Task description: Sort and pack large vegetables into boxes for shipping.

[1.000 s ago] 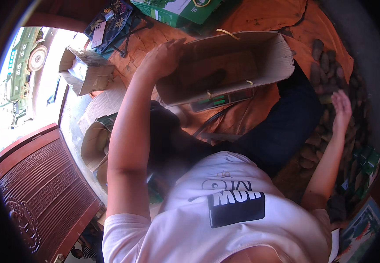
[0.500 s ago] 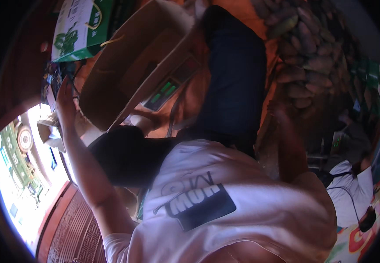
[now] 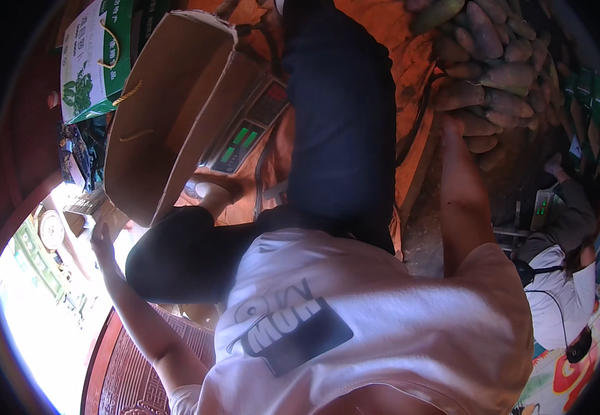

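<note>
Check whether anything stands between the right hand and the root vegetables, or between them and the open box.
Nothing visible stands between the right hand and the root vegetables; contact is unclear. The person's dark-trousered leg lies between them and the open cardboard box.

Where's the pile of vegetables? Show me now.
In the head view, the vegetables lie at upper right, by the right hand and right of the dark trousers.

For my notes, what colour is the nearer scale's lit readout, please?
The readout is green, clearest in head view.
</note>
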A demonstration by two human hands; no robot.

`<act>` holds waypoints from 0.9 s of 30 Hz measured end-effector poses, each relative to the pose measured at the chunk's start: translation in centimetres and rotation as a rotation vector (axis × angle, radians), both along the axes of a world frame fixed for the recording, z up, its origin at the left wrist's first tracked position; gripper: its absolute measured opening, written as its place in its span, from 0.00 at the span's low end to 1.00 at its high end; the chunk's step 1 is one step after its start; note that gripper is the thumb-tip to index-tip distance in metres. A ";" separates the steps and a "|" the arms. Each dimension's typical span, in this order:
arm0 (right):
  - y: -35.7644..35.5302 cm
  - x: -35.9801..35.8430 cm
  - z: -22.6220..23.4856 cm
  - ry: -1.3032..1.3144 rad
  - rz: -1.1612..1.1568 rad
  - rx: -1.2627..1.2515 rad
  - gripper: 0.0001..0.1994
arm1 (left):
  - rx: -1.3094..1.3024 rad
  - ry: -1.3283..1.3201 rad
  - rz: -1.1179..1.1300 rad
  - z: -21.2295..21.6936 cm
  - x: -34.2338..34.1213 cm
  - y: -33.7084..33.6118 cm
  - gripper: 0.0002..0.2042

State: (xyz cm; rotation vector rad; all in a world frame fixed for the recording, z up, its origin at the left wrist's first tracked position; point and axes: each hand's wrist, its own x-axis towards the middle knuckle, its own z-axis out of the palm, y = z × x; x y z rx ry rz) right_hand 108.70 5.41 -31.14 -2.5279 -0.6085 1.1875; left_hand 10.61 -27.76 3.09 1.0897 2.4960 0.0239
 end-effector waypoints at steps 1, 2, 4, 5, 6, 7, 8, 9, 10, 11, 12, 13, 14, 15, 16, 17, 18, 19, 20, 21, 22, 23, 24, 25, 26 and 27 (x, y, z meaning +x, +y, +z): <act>0.4 2.5 0.1 -0.310 0.161 0.041 0.27 | 0.005 -0.046 0.006 -1.4 0.5 -0.6 0.22; 0.6 3.2 -0.2 -0.599 0.331 0.074 0.30 | -0.092 -0.054 -0.042 -1.3 0.6 -1.4 0.22; 1.1 5.7 0.3 -0.692 0.330 -0.043 0.33 | -0.099 -0.281 0.371 -3.8 3.3 -1.1 0.24; 1.1 7.7 1.5 -0.790 0.317 -0.160 0.36 | -0.084 -0.389 0.644 -5.1 6.1 0.8 0.24; 2.4 5.2 0.6 -0.732 0.340 -0.168 0.36 | -0.085 -0.329 0.661 -2.6 4.4 -0.9 0.24; 3.6 1.2 -1.1 -0.533 -0.140 -0.173 0.37 | -0.077 -0.302 0.556 2.0 0.9 -3.3 0.26; 3.6 -0.9 -2.4 -0.355 -0.632 -0.205 0.39 | -0.086 -0.309 0.437 5.2 -0.5 -3.7 0.27; 3.0 2.2 -2.5 -0.386 -0.640 -0.195 0.39 | -0.092 -0.342 0.431 2.6 0.2 -2.9 0.27; 2.9 8.3 -1.4 -0.278 -0.626 -0.090 0.43 | -0.071 -0.381 0.545 -2.2 2.0 -1.7 0.28; 3.1 11.7 -1.0 -0.144 -0.592 -0.008 0.48 | -0.057 -0.386 0.668 -5.0 3.3 -1.1 0.29; 3.3 11.8 -2.4 -0.126 -0.593 -0.020 0.48 | -0.056 -0.365 0.668 -4.3 3.5 -0.8 0.29; 3.2 11.5 -3.6 -0.087 -0.675 0.010 0.50 | -0.099 -0.349 0.631 -3.8 3.3 -0.7 0.29; 3.1 11.3 -4.5 -0.051 -0.757 0.045 0.52 | -0.140 -0.339 0.593 -3.6 3.1 -0.6 0.30; 2.8 11.5 -4.7 -0.046 -0.758 0.039 0.52 | -0.141 -0.332 0.594 -3.7 3.1 -0.6 0.30; 2.3 10.9 -5.1 0.093 -0.717 0.039 0.54 | -0.105 -0.310 0.584 -3.3 3.3 -0.4 0.30; 2.2 10.3 -4.8 0.225 -0.672 0.045 0.56 | -0.068 -0.299 0.575 -3.3 3.4 -0.4 0.31; 2.2 9.2 -4.7 0.236 -0.678 0.024 0.56 | -0.127 -0.290 0.562 -2.6 3.2 0.1 0.28; 2.8 7.6 -4.4 0.128 -0.753 -0.107 0.55 | -0.135 -0.264 0.566 -1.7 3.0 0.1 0.28; 3.2 7.3 -4.0 0.008 -0.824 -0.218 0.55 | -0.092 -0.330 0.636 -1.7 3.0 0.2 0.27; 3.2 6.8 -3.6 0.017 -0.824 -0.221 0.55 | -0.049 -0.393 0.706 -1.6 2.9 0.3 0.26; 3.4 7.6 -3.0 -0.042 -0.798 -0.209 0.52 | -0.044 -0.403 0.706 -2.3 3.1 0.6 0.26; 3.4 8.2 -2.5 -0.098 -0.771 -0.199 0.50 | -0.038 -0.429 0.646 -2.9 3.4 0.9 0.26; 3.2 8.6 -2.1 -0.098 -0.770 -0.192 0.50 | -0.032 -0.451 0.586 -3.4 3.7 1.2 0.26; 2.5 8.6 -1.9 -0.001 -0.768 -0.113 0.48 | -0.031 -0.464 0.532 -3.2 3.9 1.1 0.26; 2.1 7.8 -2.0 0.107 -0.758 -0.036 0.45 | 0.016 -0.461 0.555 -2.5 3.9 0.8 0.27; 1.3 6.4 -2.3 0.122 -0.745 -0.042 0.45 | 0.023 -0.447 0.567 -1.7 3.7 0.6 0.27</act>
